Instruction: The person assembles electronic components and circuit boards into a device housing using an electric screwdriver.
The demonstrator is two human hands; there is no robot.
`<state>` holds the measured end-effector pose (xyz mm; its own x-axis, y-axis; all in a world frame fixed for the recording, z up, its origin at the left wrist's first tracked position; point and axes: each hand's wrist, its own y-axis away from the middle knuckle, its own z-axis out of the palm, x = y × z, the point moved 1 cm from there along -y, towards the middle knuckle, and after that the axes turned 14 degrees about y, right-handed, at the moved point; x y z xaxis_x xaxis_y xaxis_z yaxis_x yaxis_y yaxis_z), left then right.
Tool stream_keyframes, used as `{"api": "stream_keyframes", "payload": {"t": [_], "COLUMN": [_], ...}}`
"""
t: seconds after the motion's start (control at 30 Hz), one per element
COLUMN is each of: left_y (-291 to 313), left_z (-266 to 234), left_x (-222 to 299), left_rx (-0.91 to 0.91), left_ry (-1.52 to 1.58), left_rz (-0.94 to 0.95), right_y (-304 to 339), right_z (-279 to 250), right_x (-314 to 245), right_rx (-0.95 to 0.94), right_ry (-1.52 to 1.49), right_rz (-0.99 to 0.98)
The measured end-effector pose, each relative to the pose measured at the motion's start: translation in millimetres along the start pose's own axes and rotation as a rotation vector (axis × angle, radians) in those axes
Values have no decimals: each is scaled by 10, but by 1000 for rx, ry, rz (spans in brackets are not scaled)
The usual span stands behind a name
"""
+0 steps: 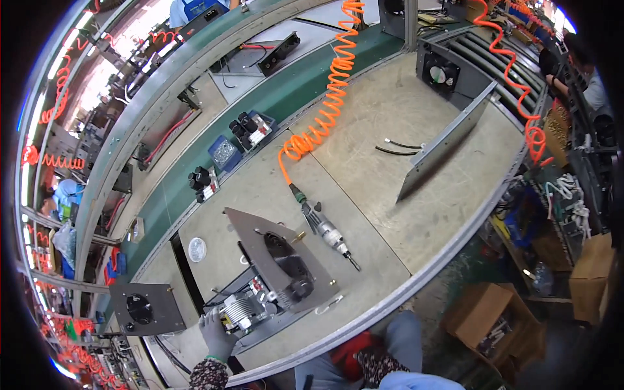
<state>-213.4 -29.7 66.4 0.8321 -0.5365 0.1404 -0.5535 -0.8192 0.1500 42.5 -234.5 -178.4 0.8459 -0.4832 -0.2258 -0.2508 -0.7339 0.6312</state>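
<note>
At the lower centre of the frame, a silver ribbed metal motor [240,313] is seated on a dark grey sheet-metal base [268,330], beside a tilted flat grey panel [248,231], apparently angled so the parts can be reached. The grey-gloved left hand [218,337] is placed at the motor's left end, perhaps for steadying; whether its fingers are gripping cannot be told. The right hand cannot be made out. A silver cylindrical driver [327,231], tethered by a glossy orange coiled hose [331,104], is laid nearby mid-frame.
</note>
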Motion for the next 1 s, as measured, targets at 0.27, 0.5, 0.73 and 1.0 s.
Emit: {"api": "stream_keyframes", "payload": {"t": [0.27, 0.5, 0.73, 1.0], "left_y": [-56, 10, -144, -223], "left_z": [56, -21, 52, 64], "left_x": [-151, 55, -8, -109], "left_rx": [10, 110, 66, 43], "left_ry": [-45, -7, 68, 245], "left_rz": [106, 121, 168, 119], "right_y": [-897, -504, 123, 1603], "right_z": [349, 561, 1056, -2256], "right_x": [-486, -800, -602, 554], "right_rx": [214, 297, 275, 666], "right_ry": [-221, -297, -183, -750], "right_rz": [-310, -542, -821, -723]}}
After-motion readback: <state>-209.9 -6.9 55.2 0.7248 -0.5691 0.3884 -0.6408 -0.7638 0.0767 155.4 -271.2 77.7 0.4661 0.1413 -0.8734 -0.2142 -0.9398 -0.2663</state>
